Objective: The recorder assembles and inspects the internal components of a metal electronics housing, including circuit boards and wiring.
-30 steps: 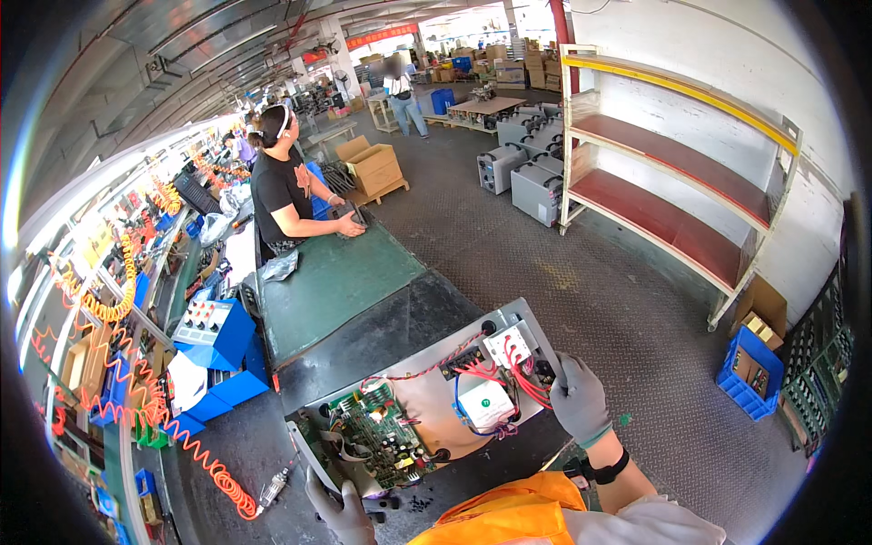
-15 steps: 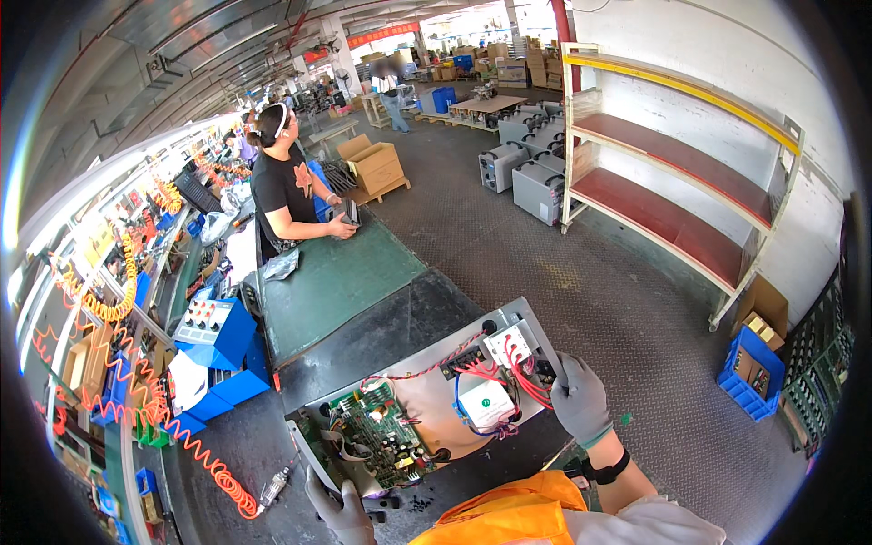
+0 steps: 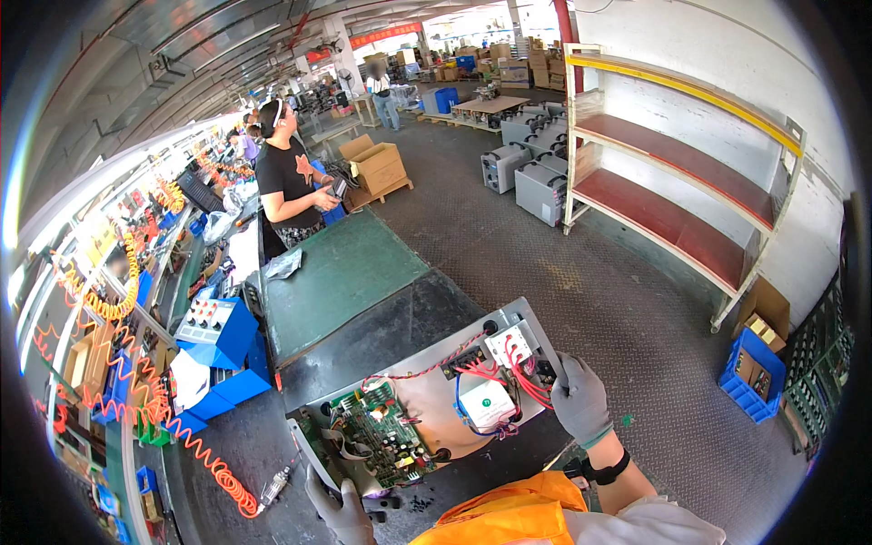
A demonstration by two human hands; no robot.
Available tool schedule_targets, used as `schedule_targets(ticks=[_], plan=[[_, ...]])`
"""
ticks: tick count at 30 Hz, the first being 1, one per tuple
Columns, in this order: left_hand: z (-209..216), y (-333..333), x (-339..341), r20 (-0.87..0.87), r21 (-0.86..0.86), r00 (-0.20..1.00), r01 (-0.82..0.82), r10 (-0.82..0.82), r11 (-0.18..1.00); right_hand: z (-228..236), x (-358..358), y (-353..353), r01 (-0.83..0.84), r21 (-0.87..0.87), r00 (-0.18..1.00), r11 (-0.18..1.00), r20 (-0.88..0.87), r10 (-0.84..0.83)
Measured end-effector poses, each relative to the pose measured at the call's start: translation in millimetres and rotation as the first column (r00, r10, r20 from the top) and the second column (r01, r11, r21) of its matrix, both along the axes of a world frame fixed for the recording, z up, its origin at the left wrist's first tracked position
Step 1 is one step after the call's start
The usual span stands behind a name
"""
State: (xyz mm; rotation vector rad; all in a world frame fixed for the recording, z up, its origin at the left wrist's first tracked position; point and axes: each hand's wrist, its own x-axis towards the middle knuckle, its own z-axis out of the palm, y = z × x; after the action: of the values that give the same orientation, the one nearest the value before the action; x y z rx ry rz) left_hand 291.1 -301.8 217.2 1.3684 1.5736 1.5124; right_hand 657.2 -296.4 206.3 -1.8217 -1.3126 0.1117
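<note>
A metal chassis (image 3: 422,377) lies tilted in front of me on the dark bench. On its left side sits a green circuit board (image 3: 381,436) with a ribbon cable; on its right are a white box-shaped part (image 3: 486,404) and a white block (image 3: 509,347) with red wires. My right hand (image 3: 581,400), in a grey glove, grips the chassis's right end plate, fingers closed over the edge. My left hand (image 3: 341,509), also gloved, is at the lower left end plate, thumb and fingers apart around its corner; part of its grip is hidden. Small black pieces (image 3: 421,502) lie nearby on the bench.
A pneumatic screwdriver (image 3: 272,490) on an orange coiled hose (image 3: 222,481) lies at left. Beyond it stands a blue control box (image 3: 218,331). A co-worker (image 3: 291,182) stands past the green mat (image 3: 341,282). At right are a shelf rack (image 3: 672,150) and a blue crate (image 3: 752,374).
The co-worker has straightened and drawn back from the green mat, still holding a small dark object. My hands and the chassis stay in place.
</note>
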Motion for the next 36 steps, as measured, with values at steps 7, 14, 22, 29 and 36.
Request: schedule_targets(ticks=[7, 14, 22, 29, 36], plan=[[-2.4, 0.3, -1.0, -0.024, 0.034, 1.0, 0.011, -0.011, 0.999, 1.8, -0.9, -0.2, 0.001, 0.02, 1.0, 1.0, -0.019, 0.0], [-4.5, 0.3, -2.3, -0.02, 0.033, 1.0, 0.012, -0.011, 0.999, -2.7, 1.0, 1.1, -0.001, 0.037, 1.0, 0.999, 0.004, 0.001], [-10.0, 1.6, -6.0, -0.04, 0.026, 0.999, -0.002, 0.003, 1.0, -1.6, 0.8, 0.9, -0.003, 0.037, 1.0, 0.999, -0.005, 0.004], [-16.1, 3.0, -9.6, -0.042, 0.046, 0.999, 0.003, -0.001, 0.999, 0.6, -1.1, 1.6, 0.003, 0.07, 1.0, 0.998, 0.016, -0.004], [-16.1, 3.2, -11.2, -0.047, 0.042, 0.999, 0.02, -0.018, 0.999, 1.6, -0.9, -0.1, 0.001, 0.023, 1.0, 1.0, -0.023, 0.0]])
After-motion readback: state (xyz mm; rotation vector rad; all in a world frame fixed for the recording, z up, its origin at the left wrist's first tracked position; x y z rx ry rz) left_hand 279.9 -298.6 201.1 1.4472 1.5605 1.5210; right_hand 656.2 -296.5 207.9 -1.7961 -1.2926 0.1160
